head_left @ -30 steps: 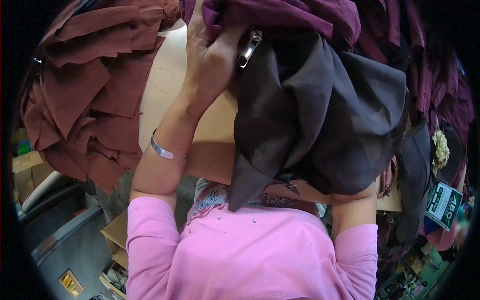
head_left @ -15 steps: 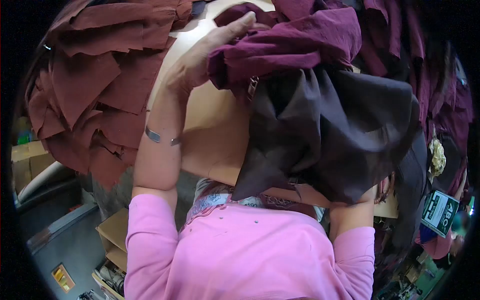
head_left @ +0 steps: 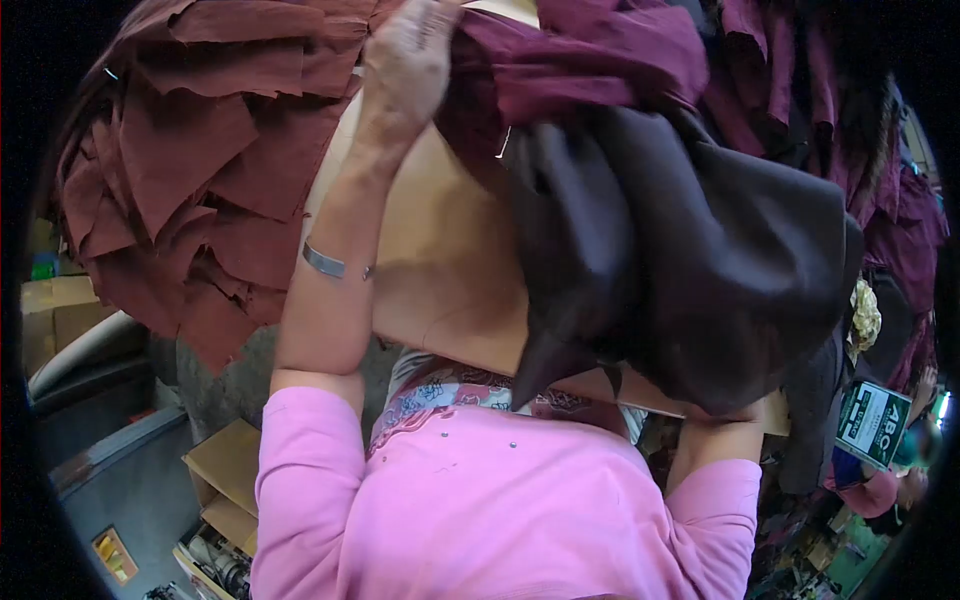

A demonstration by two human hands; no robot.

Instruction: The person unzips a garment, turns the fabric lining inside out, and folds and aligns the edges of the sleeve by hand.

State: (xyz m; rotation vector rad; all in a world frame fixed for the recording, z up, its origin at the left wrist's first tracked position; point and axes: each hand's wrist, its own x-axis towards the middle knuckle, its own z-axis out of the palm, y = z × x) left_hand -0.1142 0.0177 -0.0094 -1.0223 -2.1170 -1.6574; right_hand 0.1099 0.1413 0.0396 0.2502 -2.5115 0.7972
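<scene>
My left hand [head_left: 408,75] is closed at the top edge of the view, its fingers gripping the edge of a bunched maroon cloth [head_left: 600,60]. Dark brown-black cloth [head_left: 700,260] hangs from the maroon cloth in loose folds, and the two look like one piece. My right forearm [head_left: 725,440] goes under the dark cloth, which hides that hand. Beneath lies a tan board or tabletop [head_left: 440,260] across my lap.
Rust-brown cut fabric pieces [head_left: 190,150] are heaped at the left. More maroon cloth [head_left: 750,110] hangs at the right, near a green-and-white box marked ABC [head_left: 873,424]. Cardboard boxes [head_left: 228,470] stand low left. Another person [head_left: 870,490] is partly visible far right.
My left hand has moved up and to the left, pulling the edge of the maroon cloth with it. The dark cloth has shifted slightly right.
</scene>
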